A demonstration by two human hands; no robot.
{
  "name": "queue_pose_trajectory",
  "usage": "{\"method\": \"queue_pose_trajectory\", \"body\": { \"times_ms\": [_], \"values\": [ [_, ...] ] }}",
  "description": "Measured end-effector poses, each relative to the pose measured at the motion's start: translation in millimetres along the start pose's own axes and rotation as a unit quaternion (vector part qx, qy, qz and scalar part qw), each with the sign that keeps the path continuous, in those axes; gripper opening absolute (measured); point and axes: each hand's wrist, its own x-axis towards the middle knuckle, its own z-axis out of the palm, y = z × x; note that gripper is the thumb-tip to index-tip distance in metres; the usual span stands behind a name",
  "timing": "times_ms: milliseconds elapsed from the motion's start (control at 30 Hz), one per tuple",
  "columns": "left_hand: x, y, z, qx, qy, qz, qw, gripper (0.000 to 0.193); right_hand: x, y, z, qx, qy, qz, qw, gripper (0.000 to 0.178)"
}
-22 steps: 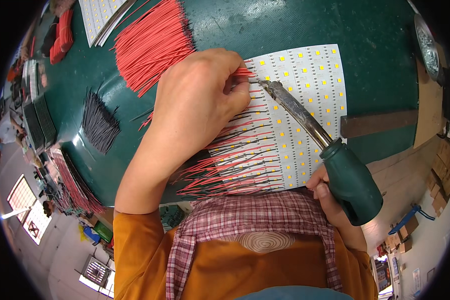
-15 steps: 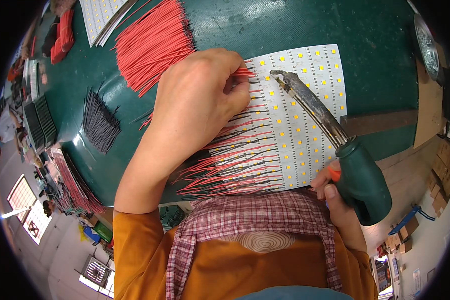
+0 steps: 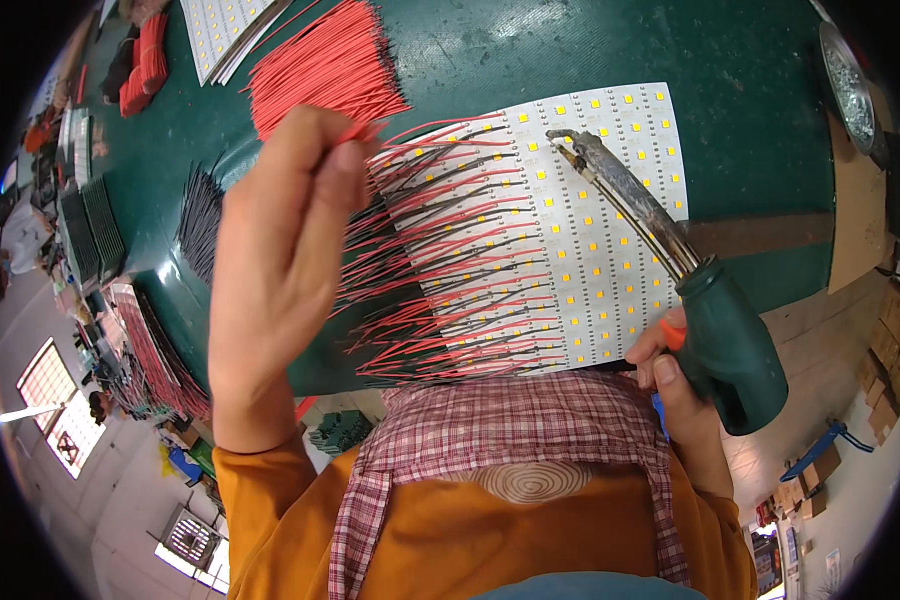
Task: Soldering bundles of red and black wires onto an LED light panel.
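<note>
My left hand [image 3: 285, 230], slightly blurred, is raised over the left part of the table with thumb and forefinger pinched on short red wires [image 3: 360, 132]. A pale LED panel [image 3: 625, 220] with yellow chips lies to its right. Along the panel's left side, red and black wires [image 3: 470, 215] run out leftward in rows. My right hand [image 3: 682, 405] is closed around the green handle of a soldering gun [image 3: 732, 345], near an orange trigger. The gun's dark tip is over the panel's upper part; I cannot tell if it touches.
A thick pile of red wires [image 3: 320, 65] lies at the far left, with black wires [image 3: 200, 220] nearer, partly behind my left hand. More LED panels [image 3: 225, 35] are stacked at the back. A round metal dish [image 3: 850, 90] stands far right, near a brown bar [image 3: 760, 238].
My left hand has moved left, off the panel's edge, still pinching red wires. The upper rows of wires now show. My right hand and the soldering gun have barely shifted.
</note>
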Motion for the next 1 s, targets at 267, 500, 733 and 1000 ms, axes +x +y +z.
{"method": "queue_pose_trajectory", "body": {
  "times_ms": [267,500,733,1000],
  "values": [
    [-43,-29,-54,0.307,0.022,-0.097,0.947,0.015,-7,5,-4,0.024,0.019,-0.006,1.0,0.04],
    [-74,-58,-49,0.721,-0.166,-0.033,0.672,0.006,-5,3,2,0.023,0.03,-0.029,0.999,0.041],
    [-43,-16,-67,0.404,0.028,0.068,0.912,0.005,-8,6,3,0.033,0.058,-0.006,0.998,0.04],
    [-103,-62,-60,-0.004,0.52,-0.042,0.853,0.014,-4,-2,1,0.109,0.079,0.011,0.991,0.027]
  ]
}}
